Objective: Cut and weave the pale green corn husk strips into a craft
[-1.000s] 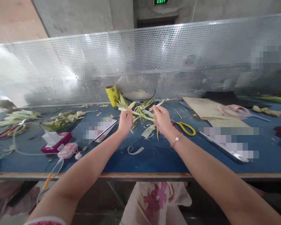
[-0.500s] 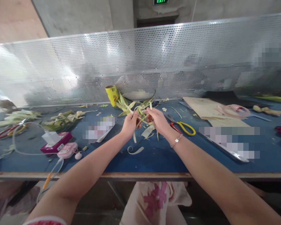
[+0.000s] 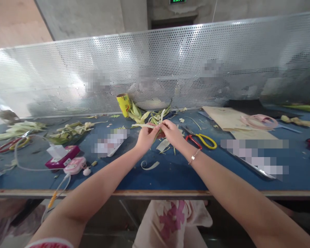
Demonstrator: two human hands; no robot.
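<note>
My left hand (image 3: 146, 137) and my right hand (image 3: 171, 132) meet over the middle of the table, thumbs and fingertips pinched close together. Between them are pale green strips of corn husk (image 3: 162, 116), one standing up and another reaching left over my left hand. My fingers partly hide where the strips cross. Cut husk scraps (image 3: 163, 145) lie just below, and a curled strip (image 3: 150, 166) rests nearer the edge. To the right of my right hand lie scissors (image 3: 206, 140) with red and yellow handles. Behind my hands is a pile of green husks (image 3: 135, 112).
A yellow roll (image 3: 123, 105) stands by the perforated metal screen (image 3: 160, 69). Leftward are a purple box (image 3: 72, 151), a pink case (image 3: 74, 166), a cable, more scissors (image 3: 9, 145) and husk piles (image 3: 69, 132). Brown paper (image 3: 222, 119) and a pink ring-shaped roll (image 3: 259, 122) lie right.
My hands have drawn together so their fingertips meet. One husk strip now points upward between them, and another sticks out to the left.
</note>
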